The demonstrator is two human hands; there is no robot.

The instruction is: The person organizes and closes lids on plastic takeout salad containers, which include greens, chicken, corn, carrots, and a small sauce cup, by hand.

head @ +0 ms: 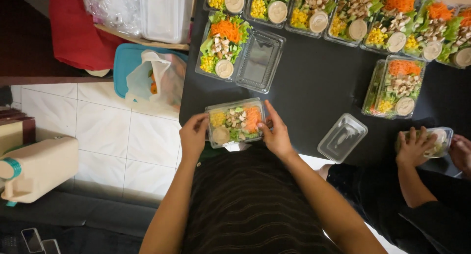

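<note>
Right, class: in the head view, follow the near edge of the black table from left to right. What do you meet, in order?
Left hand → closed salad box → right hand → empty clear lid → a co-worker's hand pressing on another salad box.

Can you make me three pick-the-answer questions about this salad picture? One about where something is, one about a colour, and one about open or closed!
1. Where is the salad box that both hands hold?
A. at the table edge
B. on the floor
C. on the jug

2. What colour is the table?
A. white
B. black
C. red

3. The box between the left hand and right hand is:
A. closed
B. wide open
C. empty

Answers: 1 A, it sits at the near edge; 2 B, the top is black; 3 A, its clear lid is down.
</note>
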